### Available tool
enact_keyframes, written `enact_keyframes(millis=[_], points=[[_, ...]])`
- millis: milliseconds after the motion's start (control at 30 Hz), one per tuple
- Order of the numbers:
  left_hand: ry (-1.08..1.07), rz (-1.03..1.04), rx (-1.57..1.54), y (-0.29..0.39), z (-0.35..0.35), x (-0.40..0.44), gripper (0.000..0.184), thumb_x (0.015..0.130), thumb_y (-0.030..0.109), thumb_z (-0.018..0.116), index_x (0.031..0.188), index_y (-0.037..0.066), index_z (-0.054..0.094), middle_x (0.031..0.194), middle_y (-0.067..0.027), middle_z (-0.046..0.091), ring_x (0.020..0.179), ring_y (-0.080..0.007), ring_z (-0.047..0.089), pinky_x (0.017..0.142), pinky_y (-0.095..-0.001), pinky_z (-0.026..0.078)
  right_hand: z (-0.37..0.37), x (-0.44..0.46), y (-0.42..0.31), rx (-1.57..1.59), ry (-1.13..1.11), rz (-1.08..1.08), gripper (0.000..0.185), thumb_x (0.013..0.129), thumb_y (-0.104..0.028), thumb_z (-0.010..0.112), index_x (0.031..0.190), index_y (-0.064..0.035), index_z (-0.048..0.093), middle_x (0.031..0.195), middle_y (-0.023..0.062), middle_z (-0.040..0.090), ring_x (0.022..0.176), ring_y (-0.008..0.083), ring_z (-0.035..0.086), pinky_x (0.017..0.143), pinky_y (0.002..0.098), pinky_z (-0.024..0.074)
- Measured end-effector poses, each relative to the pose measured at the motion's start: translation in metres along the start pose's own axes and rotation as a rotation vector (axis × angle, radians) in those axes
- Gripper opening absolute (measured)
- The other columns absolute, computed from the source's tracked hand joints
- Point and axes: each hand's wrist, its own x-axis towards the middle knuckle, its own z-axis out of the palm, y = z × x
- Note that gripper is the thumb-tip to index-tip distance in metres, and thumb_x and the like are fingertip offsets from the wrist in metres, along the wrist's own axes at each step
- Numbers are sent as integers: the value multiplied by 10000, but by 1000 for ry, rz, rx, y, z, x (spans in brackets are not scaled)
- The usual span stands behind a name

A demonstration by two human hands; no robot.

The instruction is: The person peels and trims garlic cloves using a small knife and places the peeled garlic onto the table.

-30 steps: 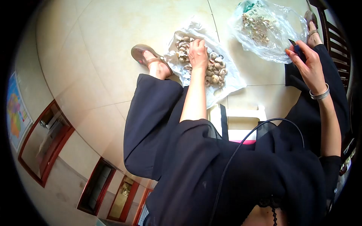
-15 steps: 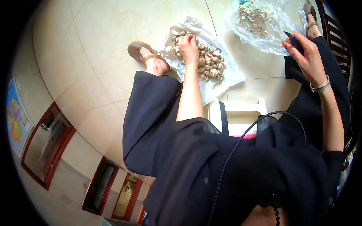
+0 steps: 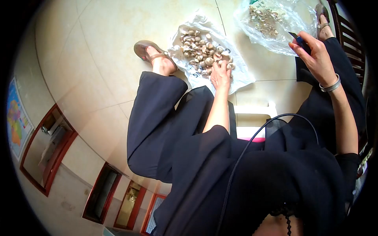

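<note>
Many brown-white mushrooms (image 3: 199, 49) lie in a pile on a white plastic bag (image 3: 240, 70) on the floor. My left hand (image 3: 221, 76) is at the lower right of the pile, fingers slightly apart and touching mushrooms; none is plainly gripped. Farther right, my right hand (image 3: 317, 59) is closed round a small knife with a dark blade and a blue handle (image 3: 300, 40), its blade pointing up and left. Beyond that hand, a clear plastic bag (image 3: 260, 41) holds small brownish pieces (image 3: 265, 21).
A sandaled foot (image 3: 161, 63) stands left of the white bag and another (image 3: 323, 23) at the upper right. A white plastic stool or frame (image 3: 256, 109) is between my legs. Dark slatted furniture (image 3: 350, 43) stands at the right. A dark cable (image 3: 236, 173) crosses my clothes.
My left hand has moved from the upper left of the pile to its lower right, uncovering mushrooms there. My right hand has shifted slightly left with the knife.
</note>
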Motion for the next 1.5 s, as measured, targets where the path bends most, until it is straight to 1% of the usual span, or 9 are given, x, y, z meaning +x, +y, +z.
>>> enact_keyframes(millis=[300, 433, 633, 767, 867, 967, 1133, 1433, 1500], points=[[146, -339, -212, -20, 6, -20, 254, 705, 167, 662, 945, 147, 582, 878, -84, 476, 840, -273, 508, 693, -374, 427, 1, 0, 4, -35, -3, -29, 212, 831, -171, 571, 812, 24, 489, 623, 118, 481, 530, 179, 435, 496, 278, 372], [212, -337, -137, -24, 4, -21, 220, 727, 78, 600, 942, 115, 580, 867, -82, 490, 842, -273, 516, 685, -367, 428, 0, 0, 2, -53, -14, -45, 210, 833, -174, 569, 813, 21, 495, 634, 118, 494, 538, 183, 450, 499, 279, 380], [119, -37, 86, -17, 2, -2, 358, 667, 69, 637, 1008, 62, 529, 901, -115, 472, 849, -278, 509, 704, -376, 438, 0, -2, 2, -42, -18, -15, 201, 829, -171, 572, 836, 17, 501, 656, 130, 517, 560, 196, 488, 520, 285, 402], [65, -39, 186, -14, -2, 8, 230, 693, 72, 608, 905, 72, 518, 871, -119, 491, 818, -293, 533, 662, -398, 456, -2, -1, 2, -57, -35, -8, 194, 825, -163, 575, 842, 16, 502, 669, 133, 526, 567, 201, 497, 524, 287, 402], [20, 153, 404, -21, 5, 14, 168, 739, 74, 508, 907, 73, 495, 843, -94, 470, 742, -238, 537, 618, -331, 466, -2, -2, 2, -44, -37, -4, 193, 822, -161, 578, 839, 15, 502, 663, 135, 523, 565, 211, 493, 526, 290, 402], [26, 218, 476, -19, -1, 14, 172, 729, 78, 521, 899, 64, 496, 827, -79, 472, 741, -226, 536, 613, -320, 465, 0, -1, 1, -31, -15, -7, 193, 819, -160, 581, 832, 16, 501, 652, 136, 516, 561, 222, 486, 531, 294, 401], [45, 430, 652, -30, 7, 23, 58, 687, 100, 534, 732, 75, 561, 834, -64, 473, 700, -164, 523, 555, -266, 459, -1, -1, -1, -33, -5, -5, 189, 817, -151, 581, 819, 18, 497, 648, 144, 509, 555, 234, 476, 531, 301, 396], [-56, 428, 773, -19, 10, 20, 78, 698, 109, 537, 753, 63, 566, 894, -83, 495, 710, -156, 540, 575, -270, 479, -2, 0, -2, -57, -23, -12, 207, 822, -168, 571, 806, 20, 487, 639, 146, 478, 551, 251, 448, 524, 314, 380], [-98, 404, 710, -20, 8, 21, 75, 723, 87, 514, 760, 38, 557, 903, -113, 495, 713, -208, 544, 588, -306, 484, -2, 0, -2, -58, -21, 1, 205, 822, -166, 571, 808, 21, 487, 636, 146, 472, 551, 255, 446, 525, 313, 379]])
